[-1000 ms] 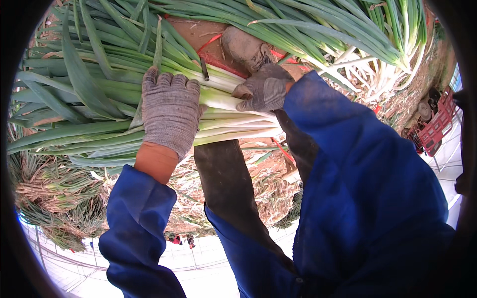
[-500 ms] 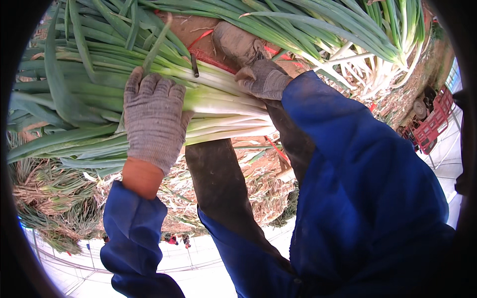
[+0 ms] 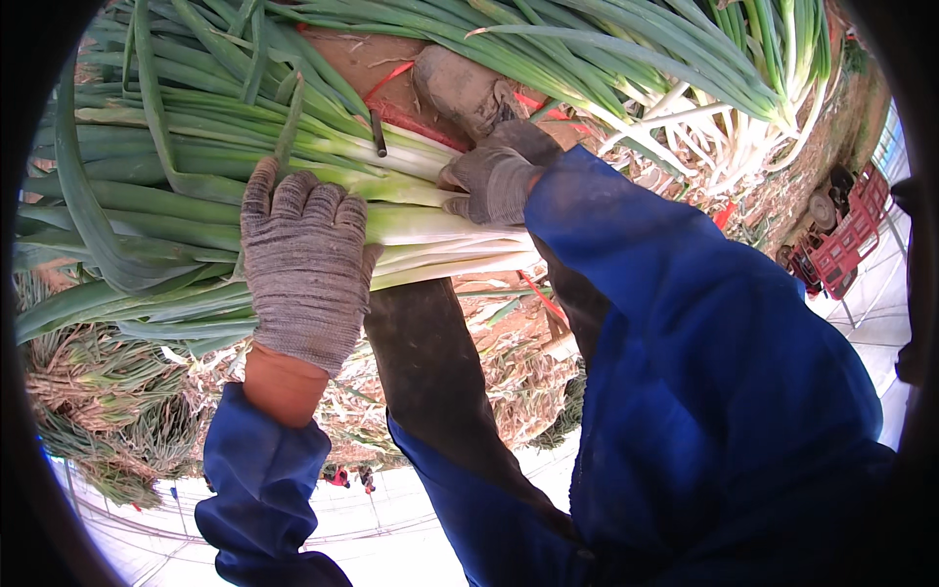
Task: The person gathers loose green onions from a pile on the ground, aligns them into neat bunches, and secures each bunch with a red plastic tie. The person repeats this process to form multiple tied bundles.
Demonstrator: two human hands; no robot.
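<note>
A thick bundle of long green onions (image 3: 421, 223) lies crosswise over my legs, green leaves to the left and white stems to the right. My left hand (image 3: 305, 264), in a grey knit glove, presses over the green part with its fingers bent down into the leaves. The fingertips are partly hidden there. My right hand (image 3: 494, 186), gloved too, is closed round white stems, its thumb side toward the left hand. A short dark rod (image 3: 379, 133) sticks up beside the far stems, near a red strip (image 3: 423, 136) partly under the bundle.
More green onions with white roots (image 3: 748, 137) lie at the far right. A dusty shoe (image 3: 460, 88) is beyond my right hand. Onion piles (image 3: 108, 382) and dry scraps (image 3: 528, 396) cover the ground. A red crate (image 3: 856, 235) stands at the right; small figures (image 3: 338, 476) appear far off.
My right hand has slid left and nearer along the white stems. My left hand has shifted slightly nearer, still on the leaves, and some leaves at the left have moved.
</note>
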